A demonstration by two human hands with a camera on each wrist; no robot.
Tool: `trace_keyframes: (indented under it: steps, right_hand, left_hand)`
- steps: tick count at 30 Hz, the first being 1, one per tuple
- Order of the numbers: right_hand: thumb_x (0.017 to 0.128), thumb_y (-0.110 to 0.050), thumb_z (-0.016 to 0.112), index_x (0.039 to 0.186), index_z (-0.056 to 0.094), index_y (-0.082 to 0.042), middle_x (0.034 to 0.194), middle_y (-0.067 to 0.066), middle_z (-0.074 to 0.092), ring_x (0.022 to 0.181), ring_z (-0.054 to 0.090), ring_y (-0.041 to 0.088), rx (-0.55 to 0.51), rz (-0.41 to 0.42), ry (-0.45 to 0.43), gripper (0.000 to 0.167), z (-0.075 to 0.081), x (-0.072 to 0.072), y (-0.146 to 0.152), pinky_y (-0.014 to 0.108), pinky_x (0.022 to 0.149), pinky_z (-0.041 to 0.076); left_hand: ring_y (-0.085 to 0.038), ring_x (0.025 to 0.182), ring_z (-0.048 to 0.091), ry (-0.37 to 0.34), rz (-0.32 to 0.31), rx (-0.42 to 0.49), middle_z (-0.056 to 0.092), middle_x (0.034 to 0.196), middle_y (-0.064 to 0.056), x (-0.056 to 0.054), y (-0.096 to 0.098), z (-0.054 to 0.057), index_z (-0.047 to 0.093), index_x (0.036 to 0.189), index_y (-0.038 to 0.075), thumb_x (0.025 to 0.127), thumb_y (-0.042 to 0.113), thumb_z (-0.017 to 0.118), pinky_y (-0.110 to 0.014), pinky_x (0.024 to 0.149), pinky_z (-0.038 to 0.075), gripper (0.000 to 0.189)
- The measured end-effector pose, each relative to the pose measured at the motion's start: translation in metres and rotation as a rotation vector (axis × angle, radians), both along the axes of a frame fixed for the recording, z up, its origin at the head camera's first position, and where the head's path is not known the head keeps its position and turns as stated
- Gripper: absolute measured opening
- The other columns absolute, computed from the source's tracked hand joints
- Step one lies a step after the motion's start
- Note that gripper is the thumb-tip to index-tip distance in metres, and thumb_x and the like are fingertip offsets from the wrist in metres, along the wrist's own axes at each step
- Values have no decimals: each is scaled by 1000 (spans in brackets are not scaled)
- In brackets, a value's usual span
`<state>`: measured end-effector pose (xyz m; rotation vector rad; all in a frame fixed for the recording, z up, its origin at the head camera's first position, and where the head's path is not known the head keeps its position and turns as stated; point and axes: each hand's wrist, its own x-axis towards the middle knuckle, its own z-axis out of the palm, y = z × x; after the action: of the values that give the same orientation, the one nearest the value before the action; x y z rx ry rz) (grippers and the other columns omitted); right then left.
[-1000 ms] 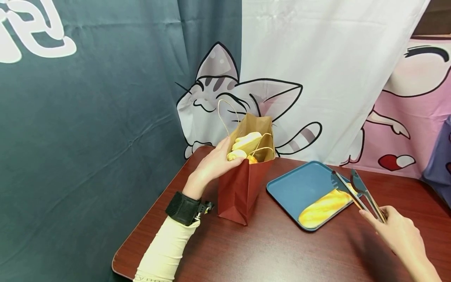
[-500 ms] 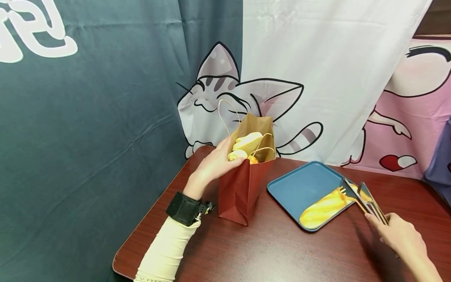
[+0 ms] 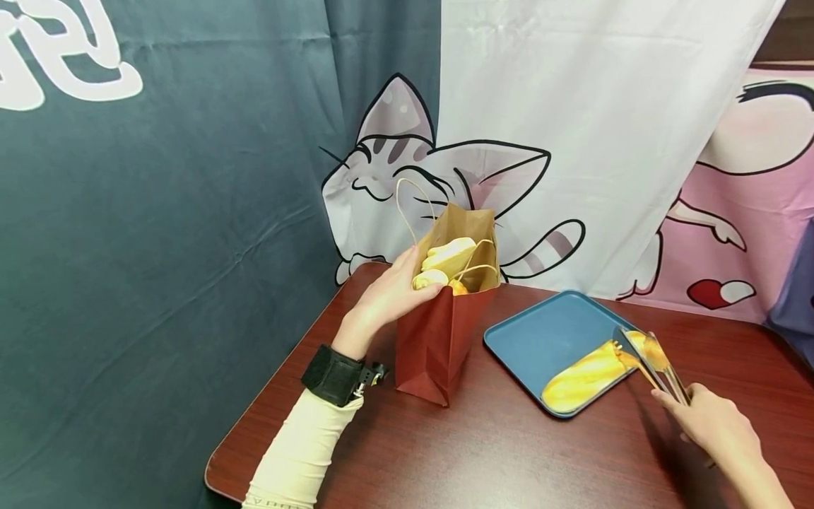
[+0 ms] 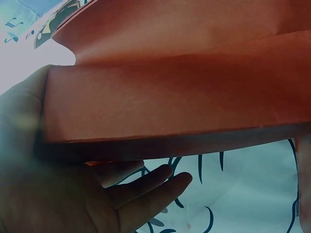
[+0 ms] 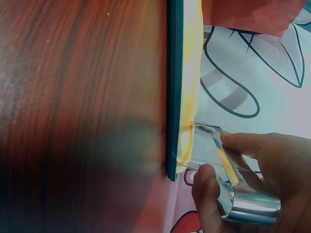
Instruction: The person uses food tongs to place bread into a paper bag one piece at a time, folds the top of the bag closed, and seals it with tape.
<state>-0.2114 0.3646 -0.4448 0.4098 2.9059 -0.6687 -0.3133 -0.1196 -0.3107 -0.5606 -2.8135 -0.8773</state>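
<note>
My left hand grips the near left corner of a red paper bag, thumb on one side and fingers on the other in the left wrist view. The bag stands upright with its top open. Inside it show a pale yellow bread piece, a smaller pale roll and a bit of something orange. My right hand holds metal tongs by their arms. Their tips straddle the far right end of a long yellow bread loaf. That loaf lies along the right side of a blue tray.
The brown wooden table carries the bag and tray. Its left edge runs beside my left forearm. A grey curtain hangs at the left, and a white cloth printed with a cat backs the table. Two string handles rise from the bag.
The tongs have come down from above the loaf's far end to either side of it, and their arms have drawn closer together. My left hand, the bag and the tray keep their places.
</note>
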Motion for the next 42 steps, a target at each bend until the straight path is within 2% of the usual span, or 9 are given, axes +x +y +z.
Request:
trace_keyframes:
  steps: [7,16,19,22,26,30,35,42]
  right_hand:
    - [94,-72,41,114,50,8,61,-1,64,49,58,20,9,17,14,83,1,-2,1,38,46,46]
    - [101,-59,36,115,52,4,61,-3,62,45,56,20,-2,21,99,67,0,2,-2,37,45,43]
    - [101,-60,35,109,53,4,61,-3,61,46,57,19,-2,15,91,67,0,3,0,37,46,43]
    - [99,-65,36,97,56,3,61,-1,61,51,56,18,-5,20,56,71,1,1,3,35,48,43]
    - [97,-68,38,85,57,-1,60,-1,60,54,54,16,2,49,31,71,4,-1,6,33,50,39]
    - [97,-68,38,82,57,-3,58,-1,61,54,55,15,23,81,27,69,7,-1,2,33,52,40]
    - [97,-68,36,77,57,-6,54,0,60,55,56,16,24,118,14,69,16,-3,-7,32,53,40]
    - [101,-64,31,70,63,-8,56,-2,62,60,56,14,11,167,31,71,26,-13,-11,30,59,41]
  left_hand:
    - [-29,130,52,-3,5,-12,35,158,-5,0,2,2,23,160,19,91,50,56,-53,102,48,82]
    - [-29,135,49,-21,13,-19,31,161,-4,0,3,2,22,160,18,91,51,55,-53,105,46,83]
    - [-28,136,48,-37,22,-24,30,162,-3,1,3,3,21,160,18,90,52,55,-53,106,45,85]
    - [-28,136,48,-49,34,-32,31,162,-2,1,3,3,21,160,18,90,54,55,-52,106,46,86]
    - [-28,134,50,-51,38,-31,32,160,-2,2,2,3,22,160,18,90,53,55,-53,104,47,85]
    - [-29,132,50,-50,37,-26,32,160,-3,1,2,3,22,160,19,90,53,55,-54,102,47,84]
    - [-28,121,55,-35,30,-17,39,153,-6,0,1,1,25,158,19,89,53,56,-51,96,49,83]
    - [-28,124,54,-28,29,-20,39,154,-6,0,3,1,26,158,17,90,51,56,-51,98,49,82]
